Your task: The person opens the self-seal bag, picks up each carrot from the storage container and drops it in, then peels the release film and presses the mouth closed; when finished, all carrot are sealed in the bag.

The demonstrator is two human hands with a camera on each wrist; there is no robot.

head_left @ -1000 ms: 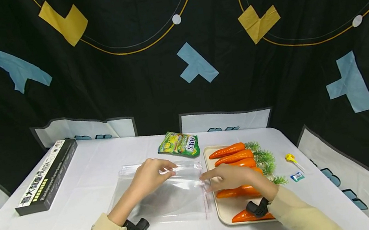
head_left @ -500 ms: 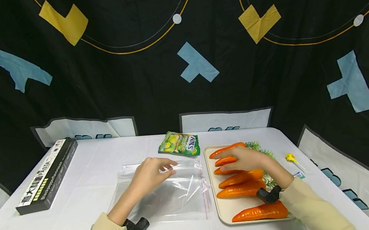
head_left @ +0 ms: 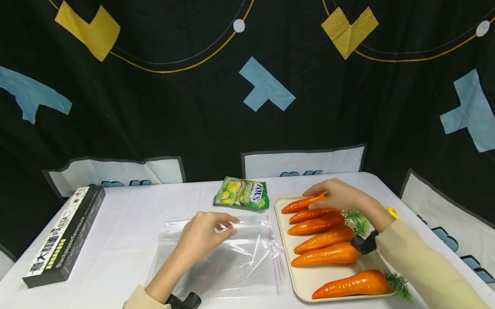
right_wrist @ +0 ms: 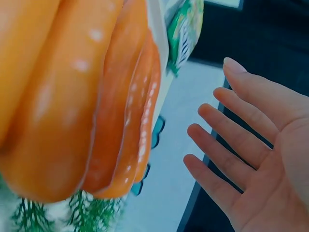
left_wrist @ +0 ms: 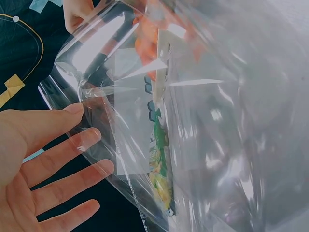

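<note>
Carrots, six of them, lie on the beige tray, five in a row and one apart at the near end. The right hand is spread wide just beside the farthest carrot. The left hand, thumb and fingers parted, touches the clear plastic bag. Beyond sits a green FOX'S packet on the surface.

Carrots look smooth and glossy, the bag shiny plastic.
</note>
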